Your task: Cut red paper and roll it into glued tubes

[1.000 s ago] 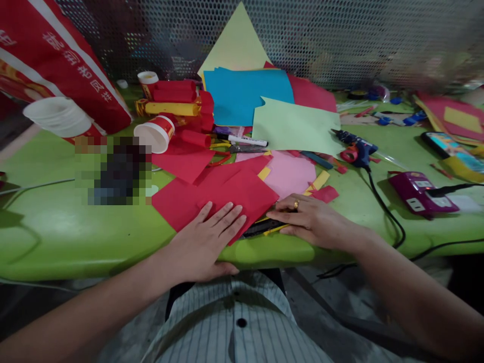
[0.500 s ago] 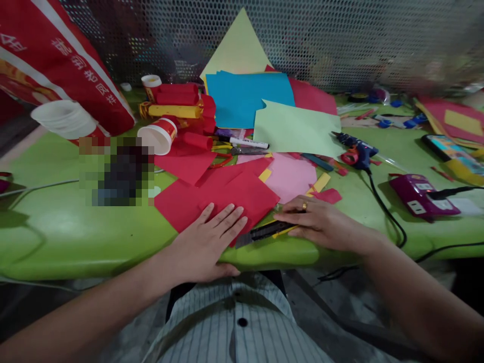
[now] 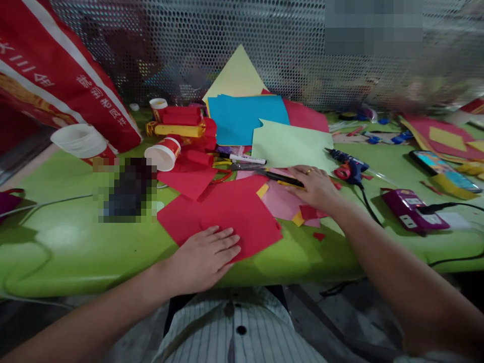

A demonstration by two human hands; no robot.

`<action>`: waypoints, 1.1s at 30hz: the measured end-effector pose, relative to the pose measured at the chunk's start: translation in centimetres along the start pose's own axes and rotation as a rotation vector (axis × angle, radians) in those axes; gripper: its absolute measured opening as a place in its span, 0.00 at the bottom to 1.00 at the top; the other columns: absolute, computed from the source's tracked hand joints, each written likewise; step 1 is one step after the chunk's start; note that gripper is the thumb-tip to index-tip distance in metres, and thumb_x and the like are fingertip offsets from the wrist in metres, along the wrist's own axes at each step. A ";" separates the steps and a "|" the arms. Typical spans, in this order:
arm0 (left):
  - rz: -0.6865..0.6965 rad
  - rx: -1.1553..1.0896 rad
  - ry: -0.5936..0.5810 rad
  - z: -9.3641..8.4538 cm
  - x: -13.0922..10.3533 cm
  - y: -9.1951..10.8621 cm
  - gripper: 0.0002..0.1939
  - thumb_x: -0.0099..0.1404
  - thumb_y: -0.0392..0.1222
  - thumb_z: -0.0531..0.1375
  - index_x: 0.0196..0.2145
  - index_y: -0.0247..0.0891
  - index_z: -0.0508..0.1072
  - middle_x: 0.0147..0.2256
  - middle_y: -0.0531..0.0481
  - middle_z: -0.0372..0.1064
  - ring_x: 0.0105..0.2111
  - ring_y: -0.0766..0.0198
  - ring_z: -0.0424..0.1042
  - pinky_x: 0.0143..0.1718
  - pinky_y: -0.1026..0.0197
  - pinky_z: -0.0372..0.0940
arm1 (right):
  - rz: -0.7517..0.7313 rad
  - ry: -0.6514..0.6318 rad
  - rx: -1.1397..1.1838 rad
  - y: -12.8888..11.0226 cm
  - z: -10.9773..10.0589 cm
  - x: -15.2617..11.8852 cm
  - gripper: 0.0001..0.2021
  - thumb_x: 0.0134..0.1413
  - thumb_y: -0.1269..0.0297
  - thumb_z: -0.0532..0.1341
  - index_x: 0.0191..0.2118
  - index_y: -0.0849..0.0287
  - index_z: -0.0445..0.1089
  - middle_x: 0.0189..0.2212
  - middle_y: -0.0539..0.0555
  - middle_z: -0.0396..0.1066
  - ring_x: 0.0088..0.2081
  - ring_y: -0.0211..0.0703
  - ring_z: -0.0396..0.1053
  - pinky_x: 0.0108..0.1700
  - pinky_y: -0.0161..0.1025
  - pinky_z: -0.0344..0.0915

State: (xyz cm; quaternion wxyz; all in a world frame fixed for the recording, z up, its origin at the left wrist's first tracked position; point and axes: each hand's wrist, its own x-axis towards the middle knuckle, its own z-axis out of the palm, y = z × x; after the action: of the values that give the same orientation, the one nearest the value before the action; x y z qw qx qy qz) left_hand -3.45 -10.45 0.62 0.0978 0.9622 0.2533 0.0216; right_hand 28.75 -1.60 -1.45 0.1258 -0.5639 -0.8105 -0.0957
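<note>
My left hand (image 3: 206, 259) lies flat, fingers stretched out, on a sheet of red paper (image 3: 242, 209) at the table's front edge. My right hand (image 3: 313, 186) is closed around a black and yellow utility knife (image 3: 283, 178), its blade end pointing left towards the scissors. Under and beside that hand are pink paper (image 3: 282, 201) and small red and yellow scraps (image 3: 298, 218). Just beyond it lies a pale green sheet (image 3: 291, 143). Scissors with red handles (image 3: 222, 176) and a white marker (image 3: 247, 159) rest behind the red paper.
Paper cups (image 3: 163, 154) and red rolls (image 3: 181, 116) stand back left, near a big red bag (image 3: 71, 75). Blue paper (image 3: 245, 118) leans at the back. A glue gun (image 3: 350, 166), a purple power strip (image 3: 410, 209) and a phone (image 3: 446, 171) lie right, with cords trailing.
My right hand has moved with the utility knife away from the front edge, up over the pink paper. My left hand stays on the red paper. The view has tilted up slightly.
</note>
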 end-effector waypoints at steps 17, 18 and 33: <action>-0.695 -1.443 0.554 -3.5 3.1 -5.0 0.12 0.55 0.48 0.62 0.31 0.37 0.77 0.27 0.49 0.76 0.28 0.59 0.73 0.30 0.60 0.66 | -0.384 0.263 0.418 -8.1 -3.0 0.2 0.19 0.53 0.51 0.58 0.46 0.59 0.67 0.38 0.60 0.72 0.42 0.49 0.69 0.43 0.46 0.68; -0.695 -1.461 0.555 -3.5 3.3 -5.2 0.11 0.54 0.47 0.63 0.30 0.37 0.77 0.26 0.49 0.76 0.27 0.60 0.73 0.30 0.60 0.66 | -0.347 0.253 0.379 -8.4 -2.9 0.4 0.22 0.53 0.51 0.57 0.48 0.61 0.65 0.42 0.62 0.71 0.44 0.51 0.69 0.44 0.48 0.67; -0.275 -1.222 1.418 -12.4 6.6 -11.0 0.05 0.56 0.33 0.61 0.25 0.39 0.75 0.24 0.55 0.74 0.37 0.60 0.74 0.37 0.57 0.70 | 0.451 -0.089 0.669 -4.3 -1.2 9.0 0.11 0.50 0.59 0.57 0.30 0.61 0.69 0.23 0.53 0.70 0.24 0.41 0.65 0.25 0.36 0.60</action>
State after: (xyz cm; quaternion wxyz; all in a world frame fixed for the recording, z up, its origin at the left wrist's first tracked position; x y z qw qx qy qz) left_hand -4.14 4.39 10.49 0.4099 0.4686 0.3097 0.7187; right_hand 21.87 4.60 2.45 0.2852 -0.6590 -0.6576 0.2279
